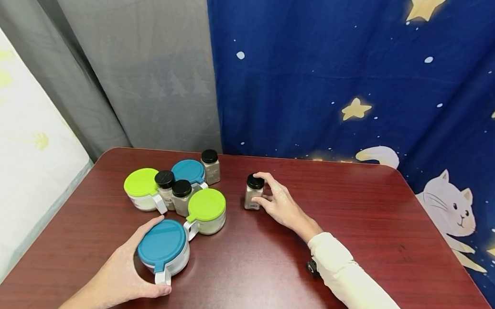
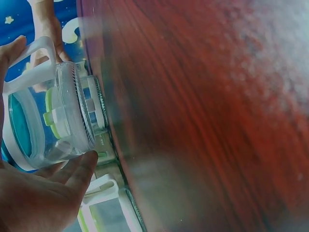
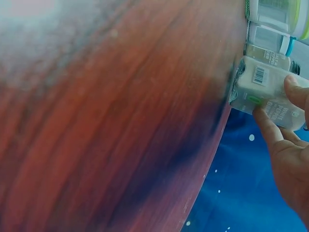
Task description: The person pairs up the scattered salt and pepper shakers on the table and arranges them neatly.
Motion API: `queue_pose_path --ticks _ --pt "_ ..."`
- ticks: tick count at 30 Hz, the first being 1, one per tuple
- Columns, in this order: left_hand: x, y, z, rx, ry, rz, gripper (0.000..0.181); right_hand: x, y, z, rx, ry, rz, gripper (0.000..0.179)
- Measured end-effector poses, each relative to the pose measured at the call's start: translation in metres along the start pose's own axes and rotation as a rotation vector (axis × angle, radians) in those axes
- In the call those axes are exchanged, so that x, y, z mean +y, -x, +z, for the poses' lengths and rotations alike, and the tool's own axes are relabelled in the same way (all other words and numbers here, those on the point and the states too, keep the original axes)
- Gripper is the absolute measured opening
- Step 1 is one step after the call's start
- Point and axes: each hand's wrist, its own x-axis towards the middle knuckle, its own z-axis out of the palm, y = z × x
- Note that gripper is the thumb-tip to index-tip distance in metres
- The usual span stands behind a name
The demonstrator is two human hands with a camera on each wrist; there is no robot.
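The head view is brightly and evenly lit, with a soft sheen thrown on the glossy red-brown wood-grain tabletop (image 1: 260, 280); the white cloth panel with pale yellow prints (image 1: 10, 152) is nearly washed out. In both hazier wrist views, one upper corner is whitened by glare and the grain is softened by blur; in the right one, the tabletop is darkened by a bluish band.

Gripping spice bottle (image 3: 248, 79) in right hand (image 3: 289, 159). Showing barcode (image 3: 259, 76) and word WHITE on side. Near second bottle (image 3: 266, 56), blue-lidded jar (image 3: 265, 37), green-lidded jar (image 3: 274, 13). At left, big red-brown table (image 3: 111, 106). Low down, blue cloth (image 3: 244, 186) with white dots.
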Motion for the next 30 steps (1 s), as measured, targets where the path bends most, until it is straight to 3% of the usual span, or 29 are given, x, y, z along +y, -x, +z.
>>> queue_pose_path --ticks 17,26,30 --pt "0.005 0.004 0.005 0.017 -0.011 -0.005 0.126 -0.006 0.012 -0.005 0.031 -0.062 -0.019 0.061" --pt "0.009 0.003 0.009 0.011 0.005 0.002 0.126 -0.044 0.024 -0.018 0.026 -0.053 -0.012 0.055" --pt "0.012 0.003 0.01 0.009 0.0 -0.001 0.126 -0.05 0.028 -0.023 0.019 -0.057 -0.015 0.056"
